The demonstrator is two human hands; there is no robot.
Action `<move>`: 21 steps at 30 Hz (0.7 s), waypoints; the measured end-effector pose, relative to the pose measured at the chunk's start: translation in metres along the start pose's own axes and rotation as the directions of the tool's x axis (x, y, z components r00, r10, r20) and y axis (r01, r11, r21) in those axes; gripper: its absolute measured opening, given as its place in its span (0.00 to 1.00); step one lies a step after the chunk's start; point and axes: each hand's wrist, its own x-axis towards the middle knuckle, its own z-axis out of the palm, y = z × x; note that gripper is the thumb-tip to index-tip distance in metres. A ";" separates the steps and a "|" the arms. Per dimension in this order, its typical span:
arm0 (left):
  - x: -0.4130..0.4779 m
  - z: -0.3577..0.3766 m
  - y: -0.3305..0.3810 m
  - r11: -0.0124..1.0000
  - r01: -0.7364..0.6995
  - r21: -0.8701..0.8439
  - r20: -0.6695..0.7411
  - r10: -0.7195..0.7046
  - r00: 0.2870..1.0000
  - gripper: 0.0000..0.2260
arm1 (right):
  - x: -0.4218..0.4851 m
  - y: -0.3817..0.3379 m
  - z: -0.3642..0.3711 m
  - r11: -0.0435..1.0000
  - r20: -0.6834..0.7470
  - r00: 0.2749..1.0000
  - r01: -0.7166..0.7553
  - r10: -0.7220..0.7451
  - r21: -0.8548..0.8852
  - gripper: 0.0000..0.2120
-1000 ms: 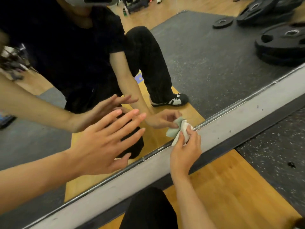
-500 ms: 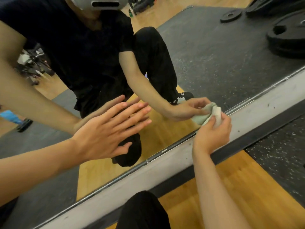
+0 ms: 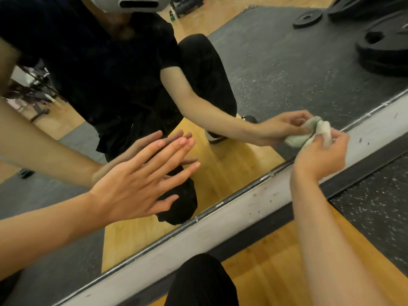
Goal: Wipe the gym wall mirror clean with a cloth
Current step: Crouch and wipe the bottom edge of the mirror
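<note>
Cloth point(image 3: 324, 130) slid right along mirror point(image 3: 276, 69) — right hand point(image 3: 322, 156) pinches it, left hand point(image 3: 136, 184) spread.

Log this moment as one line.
left hand: open, flat on mirror | right hand: grips cloth at mirror's bottom edge | stage: wiping

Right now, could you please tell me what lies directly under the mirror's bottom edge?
A pale strip with small dark marks, then a dark baseboard. The right hand and cloth cover a short stretch of it.

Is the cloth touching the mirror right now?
Touching. Head view: the cloth, gripped by the right hand, meets its own reflection on the mirror with no gap.
</note>
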 end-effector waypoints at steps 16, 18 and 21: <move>0.013 -0.059 -0.001 0.984 0.101 -0.150 0.098 -0.087 0.991 0.33 | -0.047 -0.003 -0.005 1.000 0.035 0.999 -0.005 0.006 -0.031 0.10; 0.015 -0.060 -0.016 0.990 0.119 -0.079 0.082 -0.113 0.990 0.33 | -0.011 -0.013 0.005 0.995 -0.040 0.995 -0.091 0.090 -0.032 0.11; 0.012 -0.062 -0.034 0.990 0.144 0.006 0.063 -0.144 0.988 0.34 | -0.009 -0.032 0.006 0.994 -0.057 0.992 -0.108 0.108 0.017 0.13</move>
